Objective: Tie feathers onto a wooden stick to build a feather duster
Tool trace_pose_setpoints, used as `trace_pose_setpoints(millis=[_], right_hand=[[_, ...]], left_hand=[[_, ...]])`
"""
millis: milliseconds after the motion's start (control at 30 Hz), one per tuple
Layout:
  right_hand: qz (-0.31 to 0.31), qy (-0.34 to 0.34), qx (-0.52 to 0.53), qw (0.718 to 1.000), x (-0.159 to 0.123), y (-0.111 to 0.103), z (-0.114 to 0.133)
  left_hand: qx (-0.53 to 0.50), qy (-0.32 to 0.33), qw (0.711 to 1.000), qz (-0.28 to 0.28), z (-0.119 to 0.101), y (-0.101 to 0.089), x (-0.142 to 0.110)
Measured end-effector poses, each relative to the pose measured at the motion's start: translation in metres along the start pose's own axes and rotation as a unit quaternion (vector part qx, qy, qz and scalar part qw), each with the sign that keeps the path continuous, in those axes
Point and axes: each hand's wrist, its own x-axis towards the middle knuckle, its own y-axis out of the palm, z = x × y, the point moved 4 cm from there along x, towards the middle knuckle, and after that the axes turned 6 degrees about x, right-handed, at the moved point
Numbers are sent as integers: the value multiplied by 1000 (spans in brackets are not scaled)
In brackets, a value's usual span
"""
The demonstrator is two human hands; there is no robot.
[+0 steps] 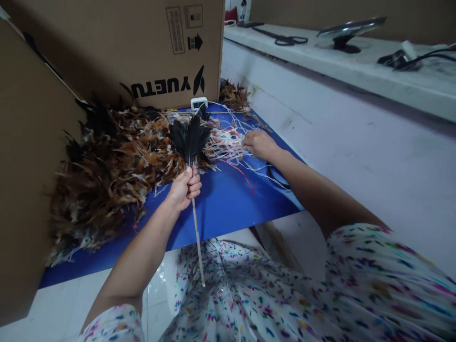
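My left hand (185, 189) is closed around a thin wooden stick (198, 237), whose lower end hangs past the table edge over my lap. Black feathers (191, 137) fan out at the stick's top, just above my fingers, with a bit of pink tie at their base. Over on the right, my right hand (261, 144) has its fingers pinched at the edge of a heap of white plastic strips (228, 143). The fingertips are partly hidden, so how many strips they hold is unclear. A red strip (244, 176) trails from the heap toward me.
Brown and black feathers (117, 166) are piled on the left of the blue table (228, 204). Cardboard boxes (117, 47) stand behind and at left. A small white device (199, 103) sits at the back. Scissors (285, 40) and a round stand (349, 33) rest on the right ledge.
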Motion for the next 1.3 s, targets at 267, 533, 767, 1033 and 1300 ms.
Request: trace_pose_setpoints(millis=[267, 533, 767, 1033, 1300], right_hand=[[-185, 133, 289, 930, -5, -70, -12], [-151, 189, 591, 769, -13, -80, 24], [-124, 167, 691, 693, -13, -80, 56], [-179, 94, 598, 776, -21, -125, 80], [-137, 20, 401, 906, -16, -48, 133]], left_hand=[[7, 2, 1000, 0, 1, -1, 0], [15, 13, 1000, -1, 0, -2, 1], [11, 13, 1000, 11, 1, -3, 1], [8, 4, 1000, 21, -1, 1, -1], [23, 7, 999, 23, 2, 1, -1]])
